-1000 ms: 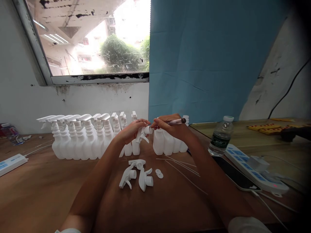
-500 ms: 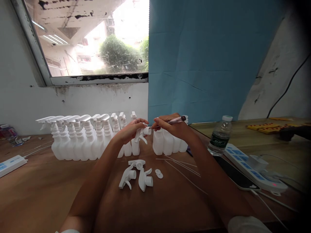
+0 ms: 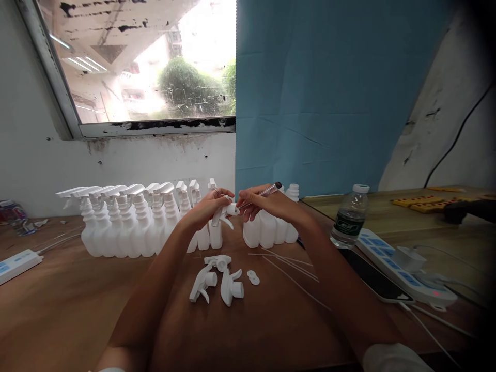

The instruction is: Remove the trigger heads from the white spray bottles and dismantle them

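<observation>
A white trigger sprayer head (image 3: 226, 212) is gripped in my left hand (image 3: 207, 209), its round collar facing right. My right hand (image 3: 267, 201) is closed around a slim clear pen-like tool with a dark end (image 3: 270, 189). The tool's tip and the right fingertips are at the collar opening; whether the tip is inside I cannot tell. Below the hands, several white trigger sprayer heads (image 3: 232, 287) lie on the brown table (image 3: 256, 330). Small white discs (image 3: 253, 278) and thin white tubes (image 3: 289, 259) lie to their right.
White spray bottles with heads (image 3: 127, 227) stand in a row at the left back. Headless white bottles (image 3: 267, 230) stand behind my right hand. On the right are a water bottle (image 3: 351, 217), a phone (image 3: 372, 274), and a power strip (image 3: 406, 271); another strip (image 3: 19, 264) lies left.
My right hand has shifted slightly left and tilted the tool more upright, bringing its fingers closer to the collar. My left hand still holds the sprayer head, nearly unmoved.
</observation>
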`<state>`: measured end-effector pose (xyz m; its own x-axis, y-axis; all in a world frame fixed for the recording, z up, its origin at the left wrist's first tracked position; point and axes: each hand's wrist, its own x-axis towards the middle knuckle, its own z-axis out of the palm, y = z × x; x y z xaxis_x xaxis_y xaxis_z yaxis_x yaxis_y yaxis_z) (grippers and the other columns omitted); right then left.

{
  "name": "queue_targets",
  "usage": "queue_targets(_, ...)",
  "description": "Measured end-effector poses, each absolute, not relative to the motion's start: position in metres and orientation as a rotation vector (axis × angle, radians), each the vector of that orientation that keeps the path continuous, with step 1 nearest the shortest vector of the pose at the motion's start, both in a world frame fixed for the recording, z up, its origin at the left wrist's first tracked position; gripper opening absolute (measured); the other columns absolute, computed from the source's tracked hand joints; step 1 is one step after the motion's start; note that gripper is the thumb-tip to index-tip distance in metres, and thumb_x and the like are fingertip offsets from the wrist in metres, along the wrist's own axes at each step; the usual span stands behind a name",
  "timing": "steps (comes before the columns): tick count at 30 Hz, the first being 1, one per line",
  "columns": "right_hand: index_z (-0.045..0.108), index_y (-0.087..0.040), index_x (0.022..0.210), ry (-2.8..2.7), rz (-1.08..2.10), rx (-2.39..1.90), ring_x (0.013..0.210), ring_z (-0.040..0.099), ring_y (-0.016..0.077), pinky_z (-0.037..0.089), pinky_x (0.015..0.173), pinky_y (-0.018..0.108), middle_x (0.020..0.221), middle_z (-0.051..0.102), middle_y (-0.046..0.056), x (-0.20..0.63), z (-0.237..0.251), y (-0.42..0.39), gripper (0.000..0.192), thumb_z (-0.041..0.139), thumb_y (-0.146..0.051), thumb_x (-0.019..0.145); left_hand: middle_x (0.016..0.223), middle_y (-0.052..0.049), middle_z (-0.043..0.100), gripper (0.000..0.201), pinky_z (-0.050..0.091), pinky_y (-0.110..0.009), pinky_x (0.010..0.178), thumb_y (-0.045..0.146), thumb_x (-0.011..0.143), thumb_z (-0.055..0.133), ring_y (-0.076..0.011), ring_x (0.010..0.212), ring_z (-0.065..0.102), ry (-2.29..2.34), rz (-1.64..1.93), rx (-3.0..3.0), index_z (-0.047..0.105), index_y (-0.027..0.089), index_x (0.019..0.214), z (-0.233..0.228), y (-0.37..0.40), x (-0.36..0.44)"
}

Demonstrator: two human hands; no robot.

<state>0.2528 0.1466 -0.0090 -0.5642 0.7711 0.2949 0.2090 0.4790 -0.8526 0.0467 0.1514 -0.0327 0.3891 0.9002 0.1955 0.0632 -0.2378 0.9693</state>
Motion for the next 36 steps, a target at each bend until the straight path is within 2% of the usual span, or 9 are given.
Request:
queue_targets(5,0.069,-0.015,0.080,-2.097,0.908,-0.842,0.065,0.066,0.0155,0.054,0.060,0.024,0.072,0.068,0.005,0.250,-0.013,0.149,0.026,0.073,-0.040,0.073,0.087,-0.002,0.059,0.026,0.045,-0.023,0.054,0.031,0.082,0.058,-0.0144,0.070,0.059,0.942,0.988,1.615,0.055,0.023,0.106,-0.036,0.157,0.044)
queue_targets(10,0.064,-0.014,0.073,-2.072,0.833,-0.855,0.061,0.063,0.0128,0.050,0.055,0.021,0.065,0.065,0.003,0.246,-0.017,0.149,0.012,0.070,-0.025,0.071,0.090,-0.004,0.060,0.030,0.043,-0.023,0.052,0.034,0.081,0.060,-0.0152,0.070,0.060,0.985,0.938,1.615,0.054,0.023,0.109,-0.035,0.156,0.046)
queue_targets(15,0.061,-0.015,0.066,-2.135,0.756,-0.886,0.061,0.063,0.0125,0.048,0.056,0.021,0.064,0.064,0.002,0.247,-0.014,0.142,0.008,0.066,-0.020,0.070,0.088,-0.003,0.059,0.036,0.040,-0.021,0.055,0.037,0.082,0.063,-0.0133,0.071,0.058,0.954,0.816,1.670,0.052,0.021,0.113,-0.030,0.149,0.044)
queue_targets(19,0.060,-0.015,0.068,-2.240,0.844,-0.917,0.061,0.063,0.0139,0.050,0.058,0.022,0.064,0.064,0.002,0.255,-0.008,0.140,0.006,0.065,-0.018,0.070,0.098,-0.004,0.057,0.035,0.036,-0.021,0.054,0.044,0.083,0.062,-0.0106,0.069,0.052,0.986,0.673,1.934,0.058,0.022,0.110,-0.026,0.143,0.038)
queue_targets(23,0.059,-0.015,0.070,-2.412,0.952,-0.998,0.064,0.064,0.0155,0.050,0.057,0.023,0.066,0.064,0.002,0.262,-0.009,0.142,0.004,0.063,-0.017,0.069,0.106,-0.004,0.058,0.030,0.041,-0.024,0.069,0.041,0.080,0.062,-0.0164,0.088,0.054,1.152,0.433,2.206,0.065,0.023,0.104,-0.029,0.147,0.035)
queue_targets(26,0.059,-0.015,0.072,-2.580,1.055,-1.100,0.064,0.064,0.0155,0.049,0.056,0.022,0.071,0.067,0.003,0.262,-0.016,0.148,0.006,0.061,-0.016,0.066,0.103,-0.003,0.061,0.031,0.041,-0.025,0.072,0.036,0.077,0.063,-0.0190,0.094,0.055,1.226,0.140,2.321,0.066,0.024,0.105,-0.037,0.155,0.039)
queue_targets(30,0.057,-0.016,0.071,-2.714,1.102,-1.235,0.060,0.062,0.0145,0.047,0.053,0.021,0.069,0.066,0.002,0.258,-0.025,0.155,0.009,0.060,-0.016,0.063,0.088,0.000,0.066,0.033,0.041,-0.022,0.065,0.027,0.064,0.069,-0.0175,0.082,0.057,1.082,-0.221,2.311,0.070,0.025,0.097,-0.052,0.166,0.045)
queue_targets(33,0.057,-0.016,0.070,-2.746,1.097,-1.272,0.058,0.061,0.0143,0.046,0.052,0.021,0.063,0.063,0.001,0.256,-0.029,0.158,0.009,0.059,-0.014,0.061,0.079,0.001,0.067,0.029,0.041,-0.021,0.058,0.025,0.056,0.072,-0.0179,0.075,0.058,1.001,-0.331,2.245,0.073,0.026,0.085,-0.064,0.173,0.047)
queue_targets(36,0.059,-0.015,0.070,-2.751,1.143,-1.262,0.058,0.060,0.0147,0.047,0.054,0.023,0.061,0.061,-0.001,0.255,-0.032,0.161,0.009,0.060,-0.015,0.061,0.075,0.001,0.068,0.029,0.041,-0.021,0.056,0.026,0.053,0.073,-0.0185,0.074,0.059,0.960,-0.365,2.206,0.074,0.028,0.082,-0.073,0.179,0.048)
